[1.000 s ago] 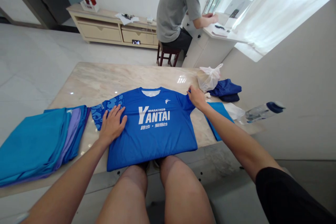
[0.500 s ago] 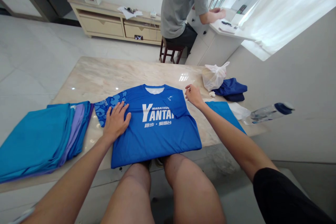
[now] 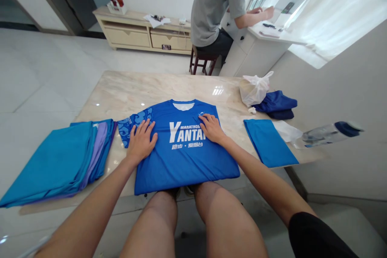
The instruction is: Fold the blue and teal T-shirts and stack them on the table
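A blue T-shirt with white "Marathon Yantai" lettering lies on the marble-patterned table, its collar pointing away from me. Its left-hand sleeve, with a lighter blue pattern, is spread out to the side; the right-hand one is folded in over the front. My left hand rests flat where the patterned sleeve meets the body, fingers spread. On the right side of the chest lies my right hand, fingers stretched out and resting on the cloth beside the lettering. Neither hand grips anything.
A stack of folded teal, purple and blue clothes lies at the left. To the right are a folded teal cloth, a water bottle, a plastic bag and dark blue fabric. Beyond the table a person sits on a stool.
My right hand has moved left and down from beside the shirt's shoulder onto its chest. My left hand stays on the sleeve side. The whole view has shifted slightly.
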`<state>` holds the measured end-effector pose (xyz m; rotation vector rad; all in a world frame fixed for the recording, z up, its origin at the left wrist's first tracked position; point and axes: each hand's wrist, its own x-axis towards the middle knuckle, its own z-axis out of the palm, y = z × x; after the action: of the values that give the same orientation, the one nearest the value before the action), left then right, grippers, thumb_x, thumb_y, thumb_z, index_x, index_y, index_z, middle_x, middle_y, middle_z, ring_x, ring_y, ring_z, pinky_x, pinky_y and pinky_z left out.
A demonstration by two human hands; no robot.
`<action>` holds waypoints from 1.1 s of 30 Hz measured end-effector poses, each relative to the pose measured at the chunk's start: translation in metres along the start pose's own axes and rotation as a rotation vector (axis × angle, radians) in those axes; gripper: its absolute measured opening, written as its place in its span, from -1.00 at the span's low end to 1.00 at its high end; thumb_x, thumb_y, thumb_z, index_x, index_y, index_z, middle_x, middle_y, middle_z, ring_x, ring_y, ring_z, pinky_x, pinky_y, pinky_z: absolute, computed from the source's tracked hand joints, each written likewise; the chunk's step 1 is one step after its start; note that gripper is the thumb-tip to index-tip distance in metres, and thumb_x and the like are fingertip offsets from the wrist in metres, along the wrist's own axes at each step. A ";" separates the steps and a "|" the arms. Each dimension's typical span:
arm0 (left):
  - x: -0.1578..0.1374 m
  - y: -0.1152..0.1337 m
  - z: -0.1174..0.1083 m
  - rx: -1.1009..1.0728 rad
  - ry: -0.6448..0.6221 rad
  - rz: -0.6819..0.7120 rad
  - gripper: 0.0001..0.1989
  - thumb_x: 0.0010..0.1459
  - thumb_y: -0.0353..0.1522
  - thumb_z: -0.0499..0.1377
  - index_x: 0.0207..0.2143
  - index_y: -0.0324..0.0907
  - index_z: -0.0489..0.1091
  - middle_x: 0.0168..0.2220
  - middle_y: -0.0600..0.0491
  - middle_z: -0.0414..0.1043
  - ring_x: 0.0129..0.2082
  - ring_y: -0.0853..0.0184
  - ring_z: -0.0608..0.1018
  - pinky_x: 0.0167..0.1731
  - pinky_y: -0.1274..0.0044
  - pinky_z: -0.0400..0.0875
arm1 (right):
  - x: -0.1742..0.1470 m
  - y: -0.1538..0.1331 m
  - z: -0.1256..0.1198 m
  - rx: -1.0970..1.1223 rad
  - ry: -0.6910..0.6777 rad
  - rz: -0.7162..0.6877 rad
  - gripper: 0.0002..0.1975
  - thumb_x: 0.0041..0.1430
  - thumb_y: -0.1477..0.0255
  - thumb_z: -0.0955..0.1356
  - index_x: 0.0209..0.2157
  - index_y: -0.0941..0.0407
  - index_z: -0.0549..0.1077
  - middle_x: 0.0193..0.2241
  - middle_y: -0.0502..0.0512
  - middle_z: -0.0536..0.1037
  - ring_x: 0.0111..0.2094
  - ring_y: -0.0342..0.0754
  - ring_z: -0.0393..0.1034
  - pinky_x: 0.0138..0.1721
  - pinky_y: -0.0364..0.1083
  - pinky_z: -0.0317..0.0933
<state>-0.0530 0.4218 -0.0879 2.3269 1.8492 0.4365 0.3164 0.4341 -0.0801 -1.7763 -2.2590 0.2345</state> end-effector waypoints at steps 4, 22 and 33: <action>-0.001 0.001 -0.002 0.048 -0.025 -0.001 -0.36 0.53 -0.16 -0.08 0.55 -0.06 0.26 0.60 -0.09 0.16 0.60 0.04 0.20 0.57 0.03 -0.03 | 0.001 0.006 0.014 -0.053 -0.035 0.031 -0.38 0.62 0.24 0.13 0.59 0.06 0.20 0.62 0.17 0.12 0.63 0.16 -0.11 0.60 0.21 -0.24; 0.013 -0.037 -0.021 0.095 -0.144 0.017 -0.41 0.54 -0.11 -0.06 0.44 -0.14 0.36 0.49 -0.18 0.34 0.48 -0.01 0.38 0.46 0.12 0.27 | -0.008 0.032 0.018 -0.156 0.010 0.029 -0.34 0.64 0.15 0.09 0.60 0.06 0.19 0.63 0.16 0.07 0.63 0.20 -0.08 0.60 0.27 -0.16; 0.038 -0.051 -0.037 0.219 0.031 -0.624 -0.25 0.35 0.09 0.09 0.17 -0.42 0.45 0.18 -0.55 0.52 0.24 -0.30 0.54 0.18 0.10 0.46 | -0.013 0.042 0.020 -0.152 0.048 0.037 -0.33 0.63 0.13 0.07 0.60 0.07 0.20 0.62 0.16 0.09 0.63 0.20 -0.08 0.59 0.26 -0.14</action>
<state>-0.1040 0.4679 -0.0615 1.7024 2.5930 0.1924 0.3523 0.4327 -0.1126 -1.8780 -2.2659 0.0269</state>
